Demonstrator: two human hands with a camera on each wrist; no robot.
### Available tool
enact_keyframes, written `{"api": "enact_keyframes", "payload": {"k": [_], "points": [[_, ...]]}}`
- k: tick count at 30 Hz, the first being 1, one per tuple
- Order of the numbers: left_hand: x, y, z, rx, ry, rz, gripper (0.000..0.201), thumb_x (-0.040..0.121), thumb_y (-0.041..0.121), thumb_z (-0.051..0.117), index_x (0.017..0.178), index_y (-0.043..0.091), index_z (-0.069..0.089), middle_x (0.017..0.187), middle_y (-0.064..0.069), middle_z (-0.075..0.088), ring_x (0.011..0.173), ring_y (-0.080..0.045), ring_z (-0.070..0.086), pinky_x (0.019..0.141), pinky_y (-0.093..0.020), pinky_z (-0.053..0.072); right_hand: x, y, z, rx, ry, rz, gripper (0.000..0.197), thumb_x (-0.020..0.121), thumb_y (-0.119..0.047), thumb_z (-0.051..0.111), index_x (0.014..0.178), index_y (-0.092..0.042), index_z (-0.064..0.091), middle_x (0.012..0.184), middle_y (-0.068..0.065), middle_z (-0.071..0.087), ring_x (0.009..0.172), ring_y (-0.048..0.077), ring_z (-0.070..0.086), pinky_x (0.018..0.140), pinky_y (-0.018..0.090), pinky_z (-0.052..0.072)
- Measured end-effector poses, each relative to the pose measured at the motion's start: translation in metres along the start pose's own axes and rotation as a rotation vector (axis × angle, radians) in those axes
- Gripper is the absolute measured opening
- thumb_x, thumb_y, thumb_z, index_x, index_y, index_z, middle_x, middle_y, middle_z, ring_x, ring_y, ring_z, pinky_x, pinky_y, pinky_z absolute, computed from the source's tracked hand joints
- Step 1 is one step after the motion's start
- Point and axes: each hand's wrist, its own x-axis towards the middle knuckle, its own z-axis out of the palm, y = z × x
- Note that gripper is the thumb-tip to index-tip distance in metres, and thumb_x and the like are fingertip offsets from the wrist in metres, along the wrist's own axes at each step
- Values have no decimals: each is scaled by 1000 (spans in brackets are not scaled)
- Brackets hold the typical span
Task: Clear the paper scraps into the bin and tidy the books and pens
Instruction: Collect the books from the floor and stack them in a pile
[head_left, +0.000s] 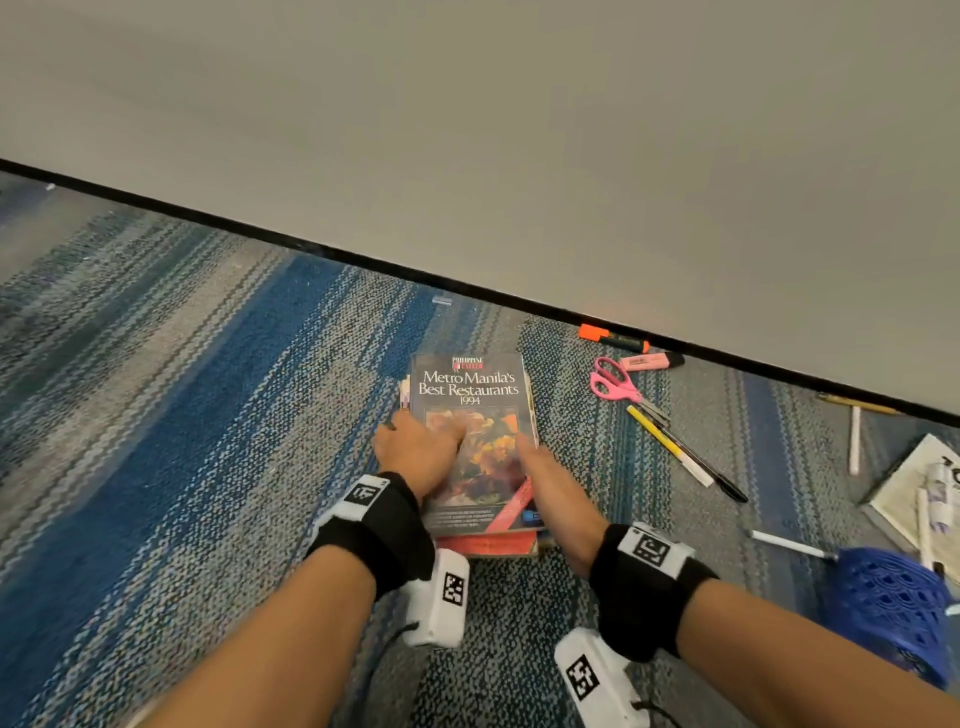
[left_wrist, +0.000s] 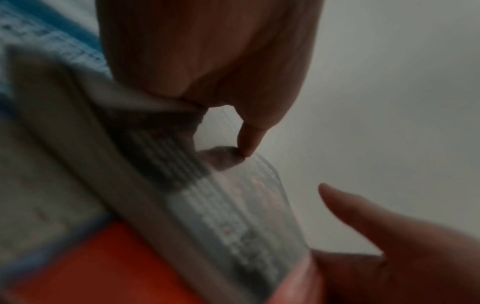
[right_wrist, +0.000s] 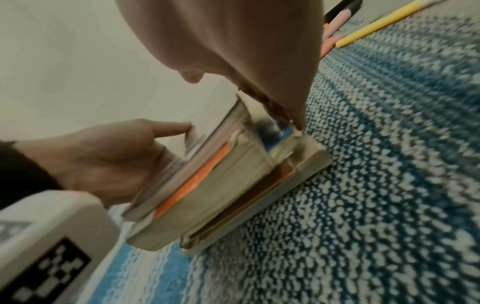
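A stack of books (head_left: 470, 395) lies on the striped carpet, topped by a "Metro Manila's Best Restaurants 1994" paperback with an orange book beneath it (right_wrist: 197, 179). My left hand (head_left: 415, 447) grips the stack's left edge, thumb on the cover and fingers curled down the side. My right hand (head_left: 545, 478) presses its straight fingers against the stack's right side. Loose to the right are a yellow pen (head_left: 667, 446), a black pen (head_left: 711, 475) and white pens (head_left: 854, 439). A small paper scrap (head_left: 442, 300) lies near the wall.
Pink scissors (head_left: 613, 384), an orange highlighter (head_left: 613, 338) and a pink highlighter (head_left: 649, 361) lie by the black baseboard. A blue mesh bin (head_left: 893, 608) lies at the lower right, beside a booklet (head_left: 904, 493) with pens on it. The wall runs close behind the stack.
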Motion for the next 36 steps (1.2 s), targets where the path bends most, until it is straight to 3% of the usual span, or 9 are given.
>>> {"api": "enact_keyframes", "payload": {"k": [5, 9, 12, 15, 21, 25, 28, 30, 36], "points": [[9, -8, 16, -176, -25, 22, 61, 49, 49, 62, 104, 22, 65, 102, -2, 72, 89, -25, 70, 82, -47, 58, -2, -12, -7, 113, -82, 58, 52, 97, -55, 34, 114, -19, 68, 108, 1, 74, 99, 16, 70, 83, 26, 55], [-8, 13, 10, 8, 74, 5, 60, 66, 31, 69, 118, 6, 54, 120, -16, 61, 109, -33, 59, 95, -44, 50, -3, -20, -32, -12, -70, 69, 57, 97, -59, 29, 109, -21, 70, 111, -4, 71, 103, 11, 67, 96, 27, 48], [-35, 40, 24, 368, 328, 424, 57, 76, 27, 67, 121, 1, 43, 123, -17, 49, 111, -33, 49, 97, -47, 42, 4, -11, -83, -119, 153, 68, 63, 95, -59, 37, 126, -7, 57, 132, 11, 59, 119, 26, 57, 105, 44, 41], [-66, 66, 71, 365, 19, 702, 38, 88, 25, 58, 119, 8, 46, 119, -9, 50, 103, -23, 52, 92, -37, 47, 0, 8, -152, -138, 389, 84, 36, 96, -39, 51, 94, -7, 66, 110, 18, 68, 95, 28, 64, 80, 34, 49], [-88, 84, 182, 631, -501, 780, 32, 88, 30, 57, 114, 10, 57, 120, -13, 59, 116, -32, 54, 96, -41, 45, -48, 58, -280, -351, 728, 223, 38, 88, -40, 59, 71, -8, 70, 83, 15, 72, 86, 33, 67, 85, 41, 52], [-97, 58, 225, 874, -536, 667, 94, 78, 58, 63, 148, 12, 21, 159, -12, 9, 147, -35, 2, 110, -64, 18, -85, 80, -344, -420, 866, 387, 34, 91, -36, 58, 75, -7, 66, 92, 22, 69, 93, 36, 64, 80, 34, 45], [-97, 42, 245, 1124, -592, 517, 143, 59, 77, 66, 147, 6, -21, 149, -20, -38, 136, -48, -32, 100, -79, 2, -95, 111, -383, -372, 950, 543, 40, 92, -33, 56, 107, 3, 65, 116, 25, 63, 109, 40, 59, 87, 36, 46], [-97, 47, 256, 1198, -606, 493, 151, 55, 79, 67, 143, 3, -28, 143, -26, -45, 130, -54, -35, 97, -82, 1, -91, 141, -405, -325, 908, 629, 53, 90, -38, 55, 121, 4, 59, 123, 25, 60, 111, 39, 59, 87, 37, 46], [-101, 57, 268, 1249, -600, 403, 158, 47, 79, 72, 143, 0, -26, 143, -30, -41, 130, -59, -30, 97, -82, 6, -72, 193, -427, 88, 967, 655, 42, 83, -36, 65, 100, 3, 63, 68, 14, 59, 60, 28, 57, 67, 39, 51]]}}
